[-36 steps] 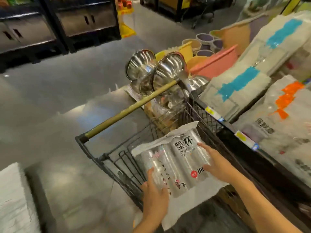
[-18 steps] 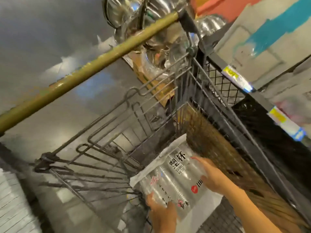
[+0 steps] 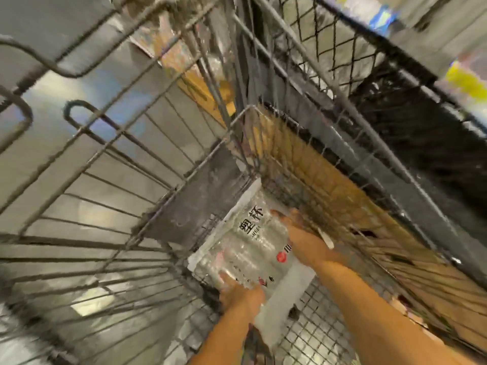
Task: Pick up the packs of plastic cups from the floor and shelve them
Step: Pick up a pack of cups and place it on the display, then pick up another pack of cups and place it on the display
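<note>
A clear pack of plastic cups [image 3: 247,248], with black characters and a red dot on its label, lies low inside a wire shopping cart [image 3: 147,180], near the cart's bottom corner. My left hand [image 3: 241,295] grips the pack's near end from below. My right hand [image 3: 307,241] holds its right edge, fingers spread along the side. The pack's white sealed flap [image 3: 287,291] hangs toward me between my forearms.
The cart's wire walls rise on all sides around my hands; its mesh floor [image 3: 316,335] is below. Brown cardboard [image 3: 329,185] lines the cart's right side. A dark shelf with yellow and blue price tags [image 3: 463,80] stands at the upper right. Grey floor shows through the bars.
My view has dropped much closer into the cart. Both hands have carried the pack deeper, from above the cart's rim down toward its bottom corner.
</note>
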`<action>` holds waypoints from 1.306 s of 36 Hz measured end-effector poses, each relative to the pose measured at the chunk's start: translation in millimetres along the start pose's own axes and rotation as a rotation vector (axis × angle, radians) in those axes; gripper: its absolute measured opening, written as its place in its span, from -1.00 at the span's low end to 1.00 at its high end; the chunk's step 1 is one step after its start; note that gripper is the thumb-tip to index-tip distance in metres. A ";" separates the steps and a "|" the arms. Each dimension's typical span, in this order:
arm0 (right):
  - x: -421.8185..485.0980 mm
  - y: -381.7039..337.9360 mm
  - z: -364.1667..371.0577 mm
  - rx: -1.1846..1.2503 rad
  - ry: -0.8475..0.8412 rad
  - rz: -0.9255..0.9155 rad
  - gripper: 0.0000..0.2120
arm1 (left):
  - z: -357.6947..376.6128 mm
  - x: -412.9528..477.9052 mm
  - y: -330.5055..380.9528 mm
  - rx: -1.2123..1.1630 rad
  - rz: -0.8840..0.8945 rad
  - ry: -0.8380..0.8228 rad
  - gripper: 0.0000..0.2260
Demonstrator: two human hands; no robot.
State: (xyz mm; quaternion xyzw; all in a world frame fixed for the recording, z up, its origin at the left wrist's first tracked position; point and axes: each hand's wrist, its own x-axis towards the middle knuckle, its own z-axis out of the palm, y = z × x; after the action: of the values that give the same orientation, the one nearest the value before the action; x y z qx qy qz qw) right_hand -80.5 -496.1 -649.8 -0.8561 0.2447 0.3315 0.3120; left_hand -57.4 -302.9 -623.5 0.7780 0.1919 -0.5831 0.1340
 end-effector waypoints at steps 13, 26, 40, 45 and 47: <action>-179.2 -69.1 -155.1 -0.212 0.142 0.095 -0.59 | -135.6 -201.7 62.4 0.657 0.849 0.244 -0.73; -417.0 -95.1 -260.0 -0.092 0.686 0.297 -0.69 | -161.0 -423.6 113.2 1.020 1.505 0.495 -0.49; -651.0 -83.6 -53.0 0.259 1.044 0.837 -0.62 | -10.7 -524.4 33.1 1.424 1.969 0.063 -0.59; -722.9 -84.8 45.5 0.477 1.116 1.018 -0.67 | 70.5 -540.4 -36.0 1.618 2.057 -0.114 -0.59; -751.3 -85.1 85.8 0.548 1.141 1.098 -0.63 | 102.8 -547.5 -65.8 1.684 2.092 -0.164 -0.57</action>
State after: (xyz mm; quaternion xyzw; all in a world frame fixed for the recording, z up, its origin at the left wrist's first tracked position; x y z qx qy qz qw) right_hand -559.0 -218.6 -127.2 -0.5455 0.8191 -0.1190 0.1317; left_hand -310.2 -366.6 -126.8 0.3665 -0.9103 -0.1919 0.0086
